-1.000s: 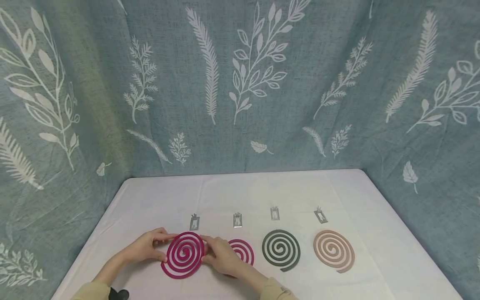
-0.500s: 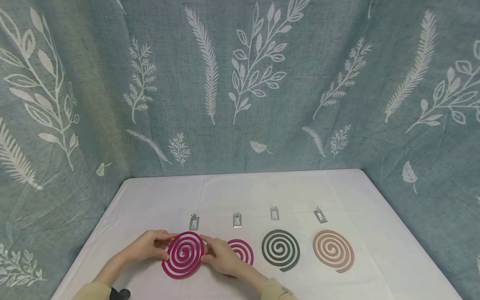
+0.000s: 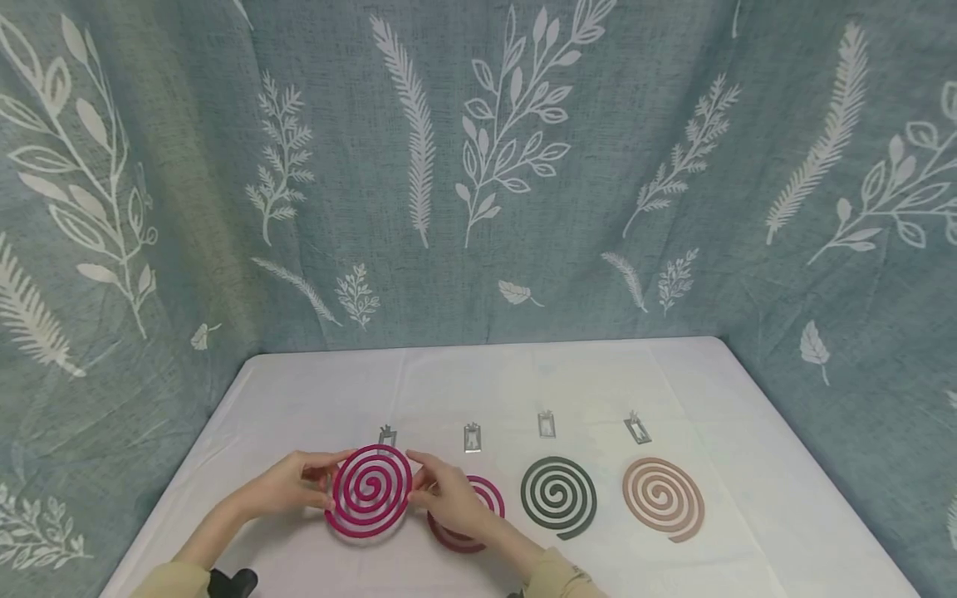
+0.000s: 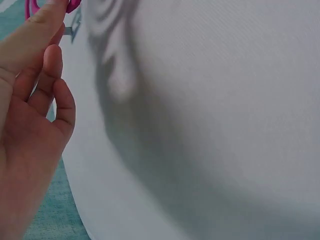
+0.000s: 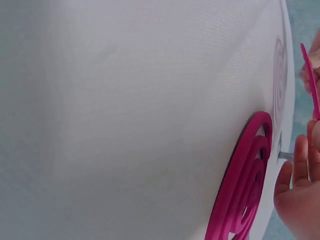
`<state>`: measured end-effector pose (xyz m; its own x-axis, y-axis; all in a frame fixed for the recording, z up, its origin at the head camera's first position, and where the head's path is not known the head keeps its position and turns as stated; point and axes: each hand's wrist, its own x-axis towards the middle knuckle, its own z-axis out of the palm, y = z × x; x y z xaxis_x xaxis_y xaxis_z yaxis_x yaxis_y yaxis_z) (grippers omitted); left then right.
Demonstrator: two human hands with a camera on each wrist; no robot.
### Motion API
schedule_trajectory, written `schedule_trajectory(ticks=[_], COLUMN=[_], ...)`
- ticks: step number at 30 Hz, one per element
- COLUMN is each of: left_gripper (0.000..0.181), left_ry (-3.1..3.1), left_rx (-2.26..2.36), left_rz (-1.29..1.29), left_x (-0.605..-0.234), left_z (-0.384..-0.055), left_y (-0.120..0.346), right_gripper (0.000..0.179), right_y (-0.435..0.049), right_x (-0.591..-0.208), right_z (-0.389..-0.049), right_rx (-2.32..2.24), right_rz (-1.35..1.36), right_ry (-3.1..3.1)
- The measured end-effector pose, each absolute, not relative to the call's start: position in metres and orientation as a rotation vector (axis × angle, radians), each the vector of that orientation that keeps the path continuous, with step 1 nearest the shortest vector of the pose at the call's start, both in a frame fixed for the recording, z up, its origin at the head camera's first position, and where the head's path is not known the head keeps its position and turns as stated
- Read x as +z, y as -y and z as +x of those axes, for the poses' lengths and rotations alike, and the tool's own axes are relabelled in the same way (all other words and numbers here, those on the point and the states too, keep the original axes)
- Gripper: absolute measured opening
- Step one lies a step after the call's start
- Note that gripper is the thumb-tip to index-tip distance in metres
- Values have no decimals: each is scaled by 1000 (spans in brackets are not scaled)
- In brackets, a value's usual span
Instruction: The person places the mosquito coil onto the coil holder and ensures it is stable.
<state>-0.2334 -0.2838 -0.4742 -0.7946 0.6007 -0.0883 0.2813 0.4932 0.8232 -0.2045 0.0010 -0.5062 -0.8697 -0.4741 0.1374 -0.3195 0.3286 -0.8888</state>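
A magenta mosquito coil [image 3: 371, 490] is held between my two hands, raised off the white table with its shadow on the cloth below. My left hand [image 3: 287, 483] pinches its left edge with thumb and fingers. On the opposite edge, my right hand [image 3: 451, 501] does the same. Under the right hand and wrist lies a second coil, magenta and dark red [image 3: 458, 544], partly hidden; the right wrist view shows this magenta coil [image 5: 245, 175] flat on the cloth. Just beyond the held coil is a metal coil stand [image 3: 387, 435], its lower part covered.
A dark green coil [image 3: 559, 497] and a tan coil [image 3: 664, 500] lie to the right. Behind them is a row of small metal stands, among them one in the middle [image 3: 473, 437] and one at far right [image 3: 638, 428]. A patterned blue-green curtain [image 3: 478, 208] surrounds the table [image 3: 486, 378].
Both hands have raised the held coil and shifted it slightly away from me, so it now overlaps the left stand. More of the coil beneath the right hand shows.
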Motion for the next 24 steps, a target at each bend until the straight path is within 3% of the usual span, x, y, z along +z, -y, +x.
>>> schedule_trajectory(ticks=[13, 19, 24], left_gripper=[68, 66, 62], left_ry=[-2411, -2500, -2633], left_rx=[1298, 1317, 1337], left_rz=[765, 732, 705], left_x=[-460, -454, -455], left_z=[-233, -233, -233], left_y=[282, 278, 272], right_gripper=[32, 28, 26], right_y=[-7, -7, -7], right_x=[-492, -470, -475], right_z=[-209, -203, -210], right_rx=[-1872, -1935, -1996], right_rz=[-537, -512, -462], right_ry=[-2276, -2281, -2254])
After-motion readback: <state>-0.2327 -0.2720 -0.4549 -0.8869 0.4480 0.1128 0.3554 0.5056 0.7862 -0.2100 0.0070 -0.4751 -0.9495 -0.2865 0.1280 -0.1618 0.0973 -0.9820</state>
